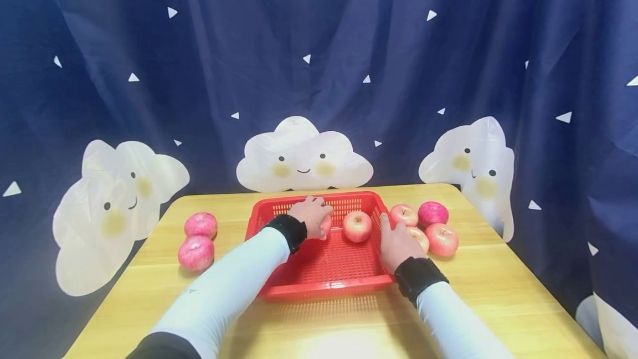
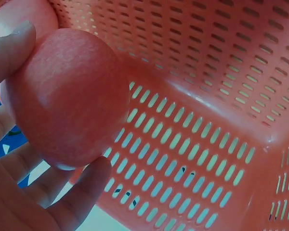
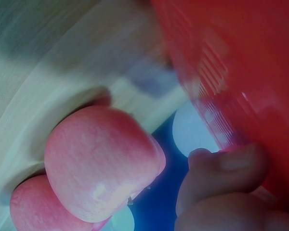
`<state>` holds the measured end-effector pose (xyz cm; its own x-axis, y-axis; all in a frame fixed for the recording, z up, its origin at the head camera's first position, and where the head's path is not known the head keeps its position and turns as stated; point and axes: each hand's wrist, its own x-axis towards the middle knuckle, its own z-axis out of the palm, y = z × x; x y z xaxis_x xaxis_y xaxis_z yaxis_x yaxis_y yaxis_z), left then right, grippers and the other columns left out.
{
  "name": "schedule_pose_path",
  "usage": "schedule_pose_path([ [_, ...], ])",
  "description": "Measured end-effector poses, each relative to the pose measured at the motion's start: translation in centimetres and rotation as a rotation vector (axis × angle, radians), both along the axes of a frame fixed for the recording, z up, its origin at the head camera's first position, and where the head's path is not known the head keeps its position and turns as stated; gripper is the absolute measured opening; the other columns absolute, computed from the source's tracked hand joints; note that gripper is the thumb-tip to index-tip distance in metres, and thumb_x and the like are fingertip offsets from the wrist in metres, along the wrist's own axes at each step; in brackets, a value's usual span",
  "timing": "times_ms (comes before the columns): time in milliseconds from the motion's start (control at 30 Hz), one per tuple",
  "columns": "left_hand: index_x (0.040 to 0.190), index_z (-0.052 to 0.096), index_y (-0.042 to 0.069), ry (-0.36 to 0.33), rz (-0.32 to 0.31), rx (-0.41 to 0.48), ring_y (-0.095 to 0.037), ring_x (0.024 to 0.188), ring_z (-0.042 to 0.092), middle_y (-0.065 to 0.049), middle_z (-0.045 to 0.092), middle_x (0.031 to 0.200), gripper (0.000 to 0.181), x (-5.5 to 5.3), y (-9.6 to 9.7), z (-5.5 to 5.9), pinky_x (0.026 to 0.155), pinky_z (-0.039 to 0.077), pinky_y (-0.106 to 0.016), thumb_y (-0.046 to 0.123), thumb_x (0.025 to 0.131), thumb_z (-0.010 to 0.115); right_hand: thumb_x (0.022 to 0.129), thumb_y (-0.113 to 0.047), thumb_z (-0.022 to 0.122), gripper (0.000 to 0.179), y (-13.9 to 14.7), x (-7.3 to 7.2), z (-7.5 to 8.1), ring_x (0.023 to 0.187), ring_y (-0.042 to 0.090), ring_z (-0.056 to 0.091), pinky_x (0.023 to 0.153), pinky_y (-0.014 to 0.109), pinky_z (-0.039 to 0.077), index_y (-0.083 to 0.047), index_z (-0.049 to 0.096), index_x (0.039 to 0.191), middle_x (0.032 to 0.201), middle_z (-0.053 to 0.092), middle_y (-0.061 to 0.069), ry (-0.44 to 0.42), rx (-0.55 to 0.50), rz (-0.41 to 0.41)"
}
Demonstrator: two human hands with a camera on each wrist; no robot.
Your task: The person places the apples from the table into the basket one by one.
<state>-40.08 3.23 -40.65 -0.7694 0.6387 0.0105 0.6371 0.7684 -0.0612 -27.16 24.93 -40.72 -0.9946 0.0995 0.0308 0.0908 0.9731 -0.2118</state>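
Note:
Inside the red plastic basket [image 1: 326,286], my left hand [image 1: 311,218] grips a pinkish-red apple [image 2: 70,96]. The thumb lies on one side and the fingers curl round the other; in the head view the hand hides most of this apple. Close to its right, another apple [image 1: 357,226] rests on the basket floor. My right hand [image 1: 400,245] holds the basket's right rim, its thumb against the outer wall in the right wrist view. Just outside that wall, pale red apples [image 1: 442,239] sit close to the right hand.
Two darker pink, striped round fruits [image 1: 196,253] stand on the wooden table [image 1: 498,292] left of the basket. A deep pink one [image 1: 432,213] sits among the apples on the right. Behind the table hangs a dark blue curtain [image 1: 319,87] with white clouds.

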Motion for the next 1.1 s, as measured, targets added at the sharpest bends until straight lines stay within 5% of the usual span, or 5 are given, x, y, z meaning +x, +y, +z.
schedule_pose_path([
  [300,0.137,0.064,0.025,-0.069,-0.02,-0.031,-0.027,0.123,0.046,-0.006,0.058,0.135,0.067,0.4,0.1,0.3,0.097,0.052,-0.044,0.035,0.076,0.089,0.096,-0.019,0.065,0.076,-0.1,-0.3,0.1,0.104,0.045,0.063,0.083,0.06,0.056,-0.003,0.024,0.159,0.132,0.047,0.037,-0.001,0.0,-0.001],
  [567,0.133,0.065,0.028,-0.029,-0.114,-0.049,-0.023,0.12,0.045,-0.003,0.056,0.132,0.062,-0.6,0.0,-1.2,0.098,0.05,-0.037,0.032,0.077,0.089,0.096,-0.016,0.065,0.077,-0.2,-0.4,0.0,0.108,0.046,0.063,0.085,0.06,0.055,-0.002,0.024,0.159,0.136,0.046,0.038,-0.01,-0.005,0.0],
  [1100,0.147,0.054,0.027,-0.003,-0.108,-0.04,-0.028,0.131,0.042,-0.008,0.049,0.147,0.078,-0.8,-0.8,-1.7,0.105,0.047,-0.043,0.038,0.078,0.088,0.094,-0.013,0.065,0.075,-0.2,-0.3,0.2,0.104,0.045,0.064,0.081,0.06,0.056,0.0,0.027,0.157,0.131,0.048,0.038,0.006,0.001,0.013],
])
